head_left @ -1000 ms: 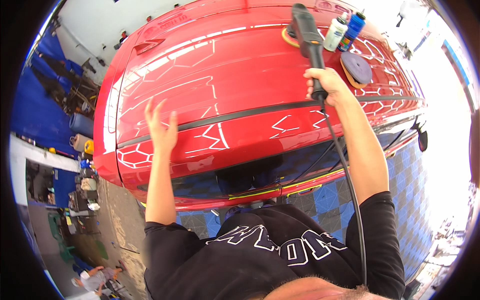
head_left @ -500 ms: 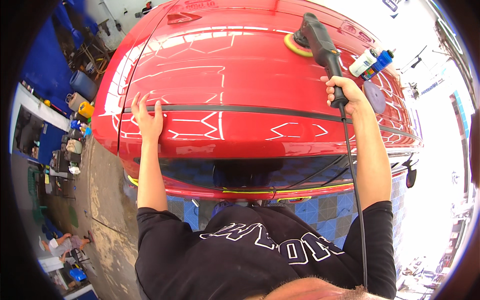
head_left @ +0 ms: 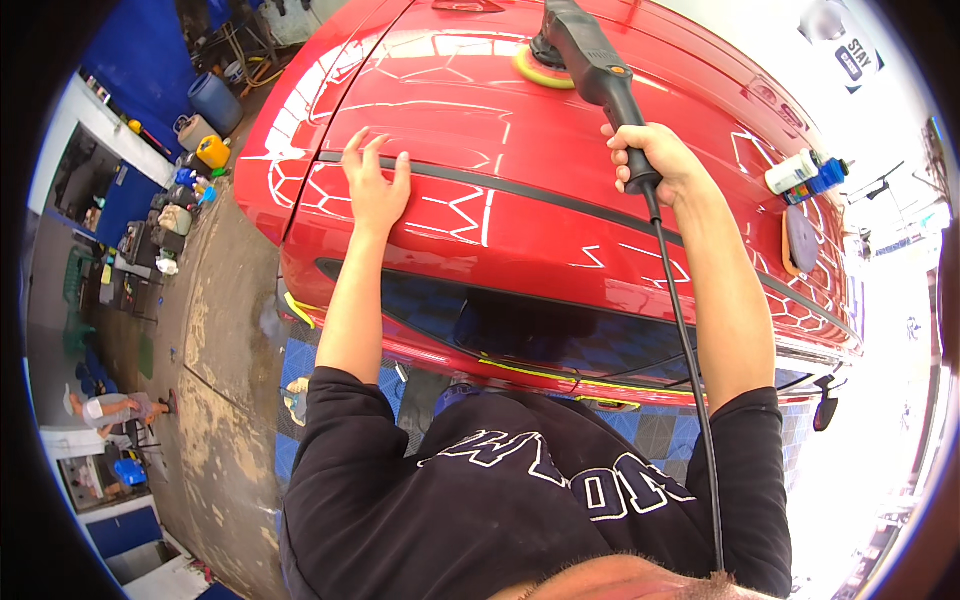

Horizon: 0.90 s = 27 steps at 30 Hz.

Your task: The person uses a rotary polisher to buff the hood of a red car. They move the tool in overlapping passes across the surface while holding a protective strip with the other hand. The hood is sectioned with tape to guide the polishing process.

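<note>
My right hand (head_left: 655,163) is wrapped round the rear handle of a black polisher (head_left: 595,65). Its yellow foam pad (head_left: 545,72) rests on the glossy red car roof (head_left: 450,125). A power cord (head_left: 683,340) runs from the handle down past my right arm. My left hand (head_left: 378,190) lies with fingers spread on the roof's near side, by the black roof strip (head_left: 470,184), and holds nothing. To the right on the roof are a white bottle (head_left: 790,172), a blue bottle (head_left: 828,178) and a round purple-grey pad (head_left: 800,240).
Yellow tape (head_left: 525,368) runs along the car's side below the dark window (head_left: 520,325). Blue and grey floor tiles (head_left: 415,395) lie under me. Far left are a blue barrel (head_left: 214,104), a yellow jug (head_left: 212,152) and a seated person (head_left: 115,408). A side mirror (head_left: 825,410) juts out at right.
The view has shifted, so the bottles and pad sit farther right. The polisher has moved left along the roof with my right hand. My left hand still touches the roof.
</note>
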Tool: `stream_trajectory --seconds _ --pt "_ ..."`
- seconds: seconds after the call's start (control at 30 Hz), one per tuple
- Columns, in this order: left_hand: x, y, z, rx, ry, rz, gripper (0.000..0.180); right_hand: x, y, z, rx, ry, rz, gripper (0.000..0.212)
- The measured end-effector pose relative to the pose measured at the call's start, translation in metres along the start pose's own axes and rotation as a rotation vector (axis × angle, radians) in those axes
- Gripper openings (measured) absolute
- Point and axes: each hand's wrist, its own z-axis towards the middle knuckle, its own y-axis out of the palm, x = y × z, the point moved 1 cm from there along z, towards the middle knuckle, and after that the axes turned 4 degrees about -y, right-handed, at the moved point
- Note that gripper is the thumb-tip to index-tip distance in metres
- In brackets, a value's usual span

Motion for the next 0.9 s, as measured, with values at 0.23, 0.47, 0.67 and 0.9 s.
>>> stream_trajectory --seconds 0.23,0.47,0.67,0.9 --pt "0.002 0.000 0.000 -0.008 -0.016 -0.010 0.042 -0.003 0.057 0.032 -0.102 -0.024 -0.066 0.011" --pt "-0.001 -0.001 0.002 -0.013 -0.042 -0.032 0.042 -0.013 0.096 0.074 -0.156 -0.008 -0.085 0.010" --pt "0.000 0.000 0.004 -0.020 -0.038 -0.031 0.042 -0.008 0.126 0.109 -0.207 -0.007 -0.084 0.012" --pt "-0.001 0.001 0.004 -0.021 -0.059 -0.050 0.038 0.007 0.131 0.100 -0.293 0.004 -0.097 0.034"
